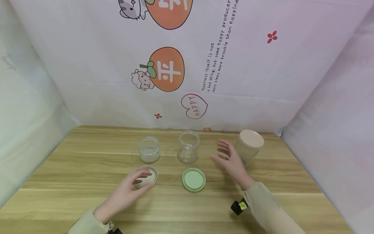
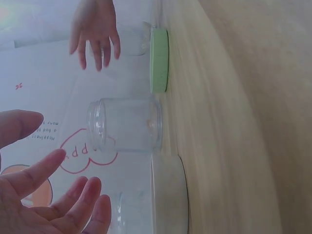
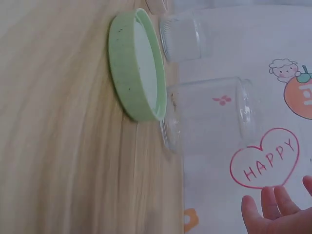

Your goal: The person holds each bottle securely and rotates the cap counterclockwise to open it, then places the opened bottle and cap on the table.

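My left hand [image 1: 128, 188] hovers over a whitish lid [image 1: 151, 178], its loosely bent fingers holding nothing and hiding part of it. In the left wrist view the same fingers [image 2: 78, 202] are spread above the lid's side. My right hand [image 1: 233, 164], also holding nothing, is raised just left of a clear jar with a pale beige lid [image 1: 251, 139]. Between the hands, a green lid [image 1: 193, 179] lies on the table with its inside up. Behind it stands a tall clear glass jar [image 1: 188, 151], uncovered. A short clear jar [image 1: 149, 151], also uncovered, stands behind the whitish lid.
Everything stands on a wood-grain table [image 1: 87, 175]. White printed cloth [image 1: 239, 110] closes off the back, and plain pale cloth hangs at both sides. The lidded jar is near the back right corner. A small black device [image 1: 239, 207] sits by my right sleeve.
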